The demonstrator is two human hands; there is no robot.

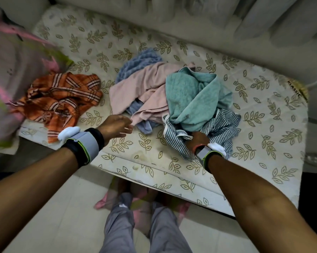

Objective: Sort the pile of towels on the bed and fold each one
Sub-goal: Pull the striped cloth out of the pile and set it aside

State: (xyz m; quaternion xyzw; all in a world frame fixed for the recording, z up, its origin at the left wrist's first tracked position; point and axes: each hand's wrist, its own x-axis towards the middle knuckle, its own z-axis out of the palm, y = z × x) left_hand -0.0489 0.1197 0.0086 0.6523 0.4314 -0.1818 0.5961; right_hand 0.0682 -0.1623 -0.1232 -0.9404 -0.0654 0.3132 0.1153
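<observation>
striped towel [225, 125] seems pinched in right grip [198, 141], left grip [115, 126] spread beside pink towel [148, 84].

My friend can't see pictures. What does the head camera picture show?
A person at a bed sorts a towel pile: the right hand grips a striped towel lying under a teal towel, while the open left hand reaches toward a pink towel. An orange plaid towel lies apart.

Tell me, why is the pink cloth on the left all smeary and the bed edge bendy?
Head view: the pink cloth at the left edge is smeared by blur; the wide lens bows the mattress edge; the teal towel in the middle looks sharp; the light is dim.
</observation>
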